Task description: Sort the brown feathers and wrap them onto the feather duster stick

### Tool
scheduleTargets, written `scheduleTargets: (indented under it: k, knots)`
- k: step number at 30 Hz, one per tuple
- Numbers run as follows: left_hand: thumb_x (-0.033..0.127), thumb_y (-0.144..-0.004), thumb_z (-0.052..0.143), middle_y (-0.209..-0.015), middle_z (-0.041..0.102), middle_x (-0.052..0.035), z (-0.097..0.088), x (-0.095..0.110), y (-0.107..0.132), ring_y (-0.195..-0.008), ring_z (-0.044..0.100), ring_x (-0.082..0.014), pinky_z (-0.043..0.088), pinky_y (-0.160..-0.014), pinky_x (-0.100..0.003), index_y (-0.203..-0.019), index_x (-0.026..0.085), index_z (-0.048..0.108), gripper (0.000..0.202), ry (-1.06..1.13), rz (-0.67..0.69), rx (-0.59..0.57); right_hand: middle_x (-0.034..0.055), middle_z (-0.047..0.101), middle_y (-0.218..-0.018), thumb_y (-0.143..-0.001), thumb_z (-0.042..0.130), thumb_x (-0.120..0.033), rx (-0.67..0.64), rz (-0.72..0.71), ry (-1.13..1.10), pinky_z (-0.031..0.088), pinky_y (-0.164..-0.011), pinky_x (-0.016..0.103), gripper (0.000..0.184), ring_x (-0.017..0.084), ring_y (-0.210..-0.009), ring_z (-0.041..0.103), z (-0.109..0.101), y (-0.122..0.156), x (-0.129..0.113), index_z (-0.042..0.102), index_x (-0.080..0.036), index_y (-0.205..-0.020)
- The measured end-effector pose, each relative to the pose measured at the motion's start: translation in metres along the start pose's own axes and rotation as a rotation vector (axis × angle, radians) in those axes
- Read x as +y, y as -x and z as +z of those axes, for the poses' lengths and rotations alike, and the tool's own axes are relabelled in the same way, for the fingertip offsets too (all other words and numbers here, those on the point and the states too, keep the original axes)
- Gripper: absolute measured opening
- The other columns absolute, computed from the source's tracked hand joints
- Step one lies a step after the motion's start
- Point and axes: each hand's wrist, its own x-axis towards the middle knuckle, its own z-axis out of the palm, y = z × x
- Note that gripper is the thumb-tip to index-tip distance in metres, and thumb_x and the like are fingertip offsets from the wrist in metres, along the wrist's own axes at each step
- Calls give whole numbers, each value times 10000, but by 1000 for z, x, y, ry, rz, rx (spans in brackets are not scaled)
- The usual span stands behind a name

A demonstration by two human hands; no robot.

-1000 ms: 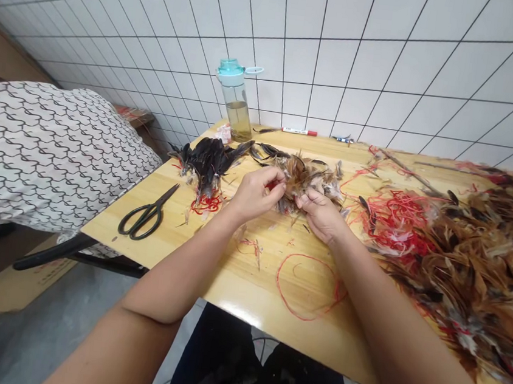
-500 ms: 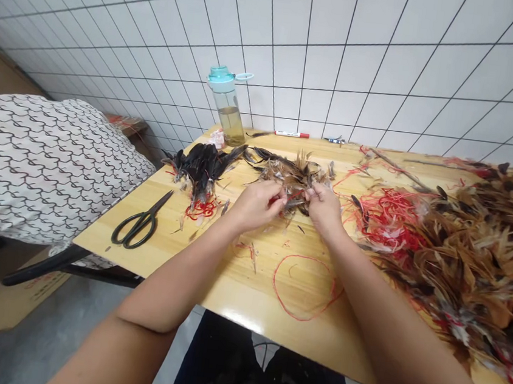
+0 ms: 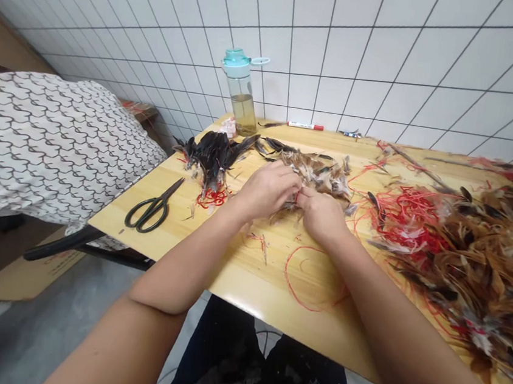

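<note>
1. The left hand (image 3: 270,187) and the right hand (image 3: 322,214) were together over the middle of the bench (image 3: 247,279), their fingertips meeting. A bit of red thread (image 3: 298,195) showed at the meeting point; whether the fingers were clamped on it could not be told.
2. The brown feather bunch (image 3: 320,171) lay on the bench under and just beyond the hands, partly hidden by them.
3. Left of the left hand, a dark feather bundle (image 3: 214,154) rested near the left edge, with red thread at its lower end.
4. Black-handled scissors (image 3: 167,196) lay nearer the front, close to that slanting edge, points aimed away from the person. Bare wood ran between them and the left forearm.
5. Between the forearms, a loop of red thread (image 3: 289,289) lay on a broad stretch of visible wood reaching the front edge.
6. A large brown feather pile (image 3: 488,259) and a red thread tangle (image 3: 412,220) crowded the right side, close to the right forearm.
7. A water bottle (image 3: 245,111) stood by the far left corner; a red-capped marker (image 3: 304,125) lay along the back edge, near the tiled wall (image 3: 354,49).
</note>
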Motion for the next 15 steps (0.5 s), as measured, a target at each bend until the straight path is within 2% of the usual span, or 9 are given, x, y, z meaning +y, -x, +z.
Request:
scheduleTargets:
  k: [3, 5, 7, 11, 13, 15]
  knots:
    - [186, -910, 503, -872, 689, -37, -2, -19, 2, -849, 606, -159, 460, -826, -288, -862, 169, 651, 156, 264, -104, -18, 50, 620, -820, -785, 446, -47, -9, -62, -270, 322, -647, 301, 218, 169, -728, 520, -3, -4, -3, 571, -198, -691]
    - [227, -883, 563, -870, 703, -34, 0, -27, 4, -816, 629, -146, 477, -788, -264, -844, 161, 654, 119, 436, -142, -32, 27, 565, -707, -794, 437, -82, 22, -84, -493, 363, -681, 288, 239, 158, -705, 514, -6, -6, -5, 472, -207, -593]
    - [276, -841, 629, -856, 712, -40, 5, -30, 4, -791, 640, -150, 485, -755, -254, -820, 147, 654, 133, 540, -147, -9, 7, 513, -624, -841, 426, -160, 63, -42, -711, 383, -680, 286, 272, 150, -655, 501, -9, -7, -6, 428, -218, -575]
    - [240, -845, 578, -786, 702, -40, 19, -22, 2, -743, 635, -156, 474, -712, -254, -760, 130, 650, 156, 514, -203, 41, -29, 463, -554, -882, 441, -305, 139, 178, -1040, 350, -586, 275, 274, 128, -532, 436, -4, -9, -2, 423, -228, -620]
    - [204, -847, 553, -754, 685, -34, 24, -14, 1, -700, 611, -148, 449, -671, -249, -760, 131, 652, 150, 436, -225, 60, -39, 449, -546, -871, 450, -304, 201, 314, -1105, 314, -552, 267, 252, 119, -501, 394, 3, -10, 3, 421, -227, -633]
    - [184, -845, 554, -740, 673, -28, 28, -3, 0, -696, 593, -147, 429, -670, -252, -764, 142, 651, 133, 355, -183, 79, -43, 415, -537, -865, 432, -275, 260, 410, -1117, 283, -536, 266, 238, 122, -493, 362, 10, -12, 8, 412, -229, -633]
